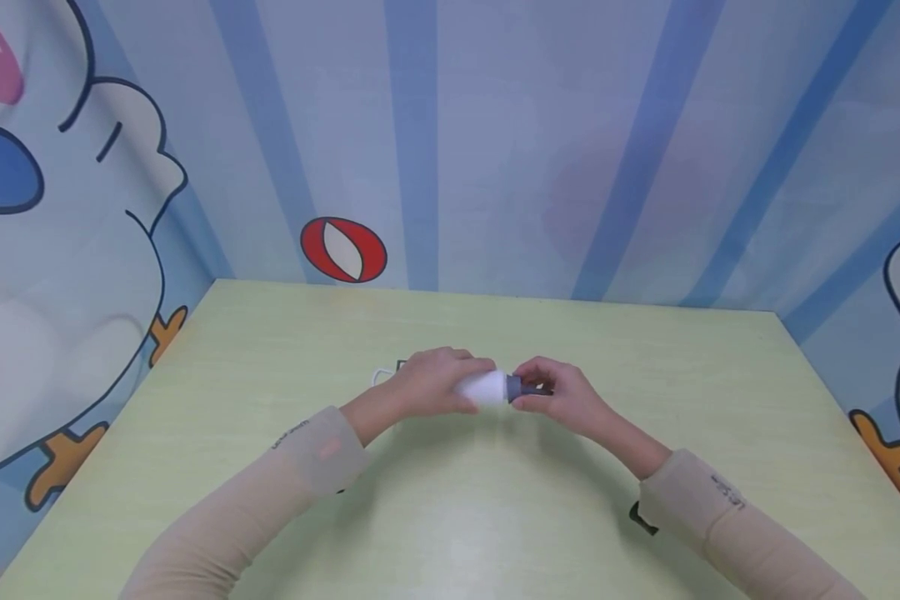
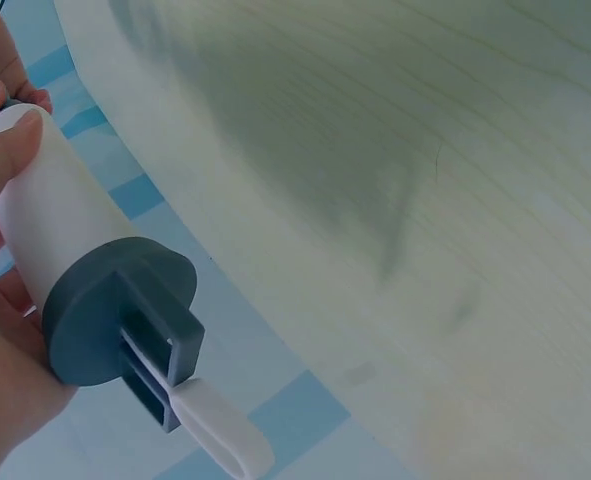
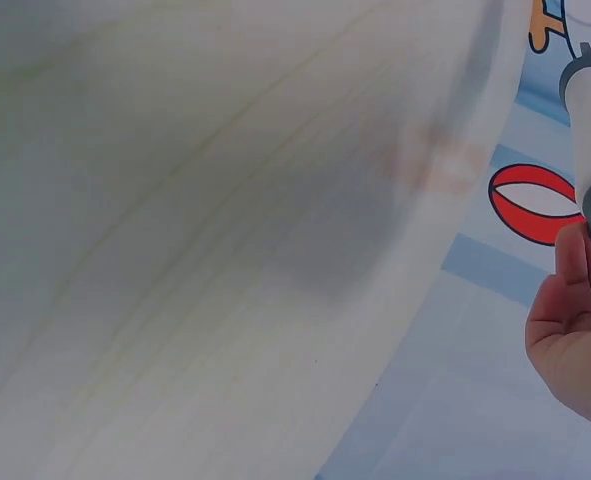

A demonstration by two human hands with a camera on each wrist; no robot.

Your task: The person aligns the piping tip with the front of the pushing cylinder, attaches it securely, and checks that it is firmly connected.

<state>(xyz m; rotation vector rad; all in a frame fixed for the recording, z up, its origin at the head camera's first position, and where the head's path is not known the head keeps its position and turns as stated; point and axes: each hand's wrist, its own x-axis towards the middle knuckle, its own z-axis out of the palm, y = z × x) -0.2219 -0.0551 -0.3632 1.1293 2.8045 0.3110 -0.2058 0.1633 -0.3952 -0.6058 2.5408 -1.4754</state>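
Observation:
A white cylinder point(image 1: 482, 387) with dark grey ends is held level above the table between both hands. My left hand point(image 1: 437, 381) grips its white body from the left, the thumb lying along it. In the left wrist view, the near end has a round dark grey cap point(image 2: 85, 320) with a squared bracket and a white strap loop point(image 2: 225, 430). At the other end, a grey cap point(image 1: 513, 389) carries a narrow dark stem point(image 1: 537, 391). My right hand point(image 1: 567, 398) has its thumb and fingers curled around this end piece. The right palm partly hides the stem.
The pale green wood-grain table point(image 1: 457, 517) spreads below the hands. Behind it stands a blue striped backdrop point(image 1: 487, 150) with cartoon figures and a red oval. A small black piece point(image 1: 643, 518) shows beside the right sleeve.

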